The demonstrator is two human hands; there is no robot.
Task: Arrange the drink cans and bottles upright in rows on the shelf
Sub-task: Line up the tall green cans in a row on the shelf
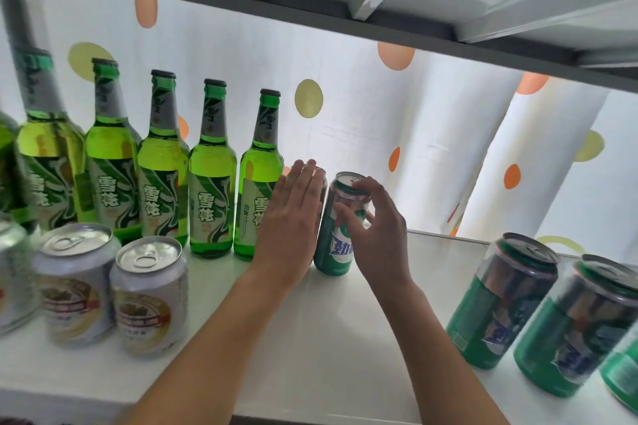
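Observation:
A tall green can (334,245) stands upright at the back of the white shelf (328,338). My right hand (374,228) grips its upper part, fingers curled round the rim. My left hand (293,217) is flat with straight fingers, covering another can (319,172) just left of it; only that can's top shows. Several green beer bottles (212,179) stand in a row along the back left. Silver cans (148,297) stand in front of them at the left. More green cans (502,304) stand at the front right.
The shelf above (345,10) hangs low over the bottles. A white curtain with orange and green dots (397,134) closes the back. The shelf's front edge runs along the bottom.

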